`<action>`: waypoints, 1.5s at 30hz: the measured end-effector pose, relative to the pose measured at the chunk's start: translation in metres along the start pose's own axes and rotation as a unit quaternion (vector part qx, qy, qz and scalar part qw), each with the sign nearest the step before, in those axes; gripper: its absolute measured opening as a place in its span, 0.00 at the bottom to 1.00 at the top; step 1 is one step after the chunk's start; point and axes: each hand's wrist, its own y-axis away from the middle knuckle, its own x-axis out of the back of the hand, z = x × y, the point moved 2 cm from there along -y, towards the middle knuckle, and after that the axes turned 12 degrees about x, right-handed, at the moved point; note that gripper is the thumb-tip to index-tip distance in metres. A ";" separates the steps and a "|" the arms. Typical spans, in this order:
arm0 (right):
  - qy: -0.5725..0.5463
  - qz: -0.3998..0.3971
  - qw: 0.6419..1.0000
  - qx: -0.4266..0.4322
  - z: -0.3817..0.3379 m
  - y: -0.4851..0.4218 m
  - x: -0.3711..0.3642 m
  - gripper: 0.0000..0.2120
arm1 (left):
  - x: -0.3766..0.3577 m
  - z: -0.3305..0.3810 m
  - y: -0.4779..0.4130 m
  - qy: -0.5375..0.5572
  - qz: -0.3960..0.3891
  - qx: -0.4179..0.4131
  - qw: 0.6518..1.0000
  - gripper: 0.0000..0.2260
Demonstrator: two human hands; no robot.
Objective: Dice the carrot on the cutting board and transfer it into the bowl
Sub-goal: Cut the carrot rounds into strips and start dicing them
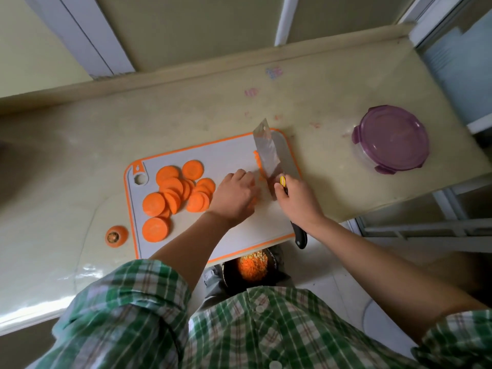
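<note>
A grey cutting board [234, 158] with an orange rim lies on the counter. Several round carrot slices [175, 193] are piled on its left half. My right hand [298, 201] grips the black handle of a cleaver [269, 155], whose blade stands on the board's right part beside thin carrot strips [257, 162]. My left hand [235, 194] rests with curled fingers on carrot pieces just left of the blade; those pieces are mostly hidden. A dark bowl [273, 258] with diced carrot sits below the board's near edge, partly hidden by the board.
A carrot top end [116, 236] lies on the counter left of the board. A clear container with a purple lid [391, 138] stands at the right. The counter's right edge drops off beyond it. A wall ledge runs along the back.
</note>
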 end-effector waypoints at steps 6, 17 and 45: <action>-0.038 -0.002 0.999 -0.025 0.015 0.010 0.004 0.10 | 0.001 0.016 -0.017 -0.080 -0.054 0.064 0.993 0.17; -0.119 -0.026 0.992 -0.022 0.018 0.007 0.011 0.12 | -0.006 0.016 -0.034 -0.078 -0.066 0.111 0.989 0.11; -0.137 -0.033 0.990 -0.008 0.009 -0.003 -0.011 0.14 | -0.008 -0.051 -0.005 0.062 -0.076 0.077 0.992 0.23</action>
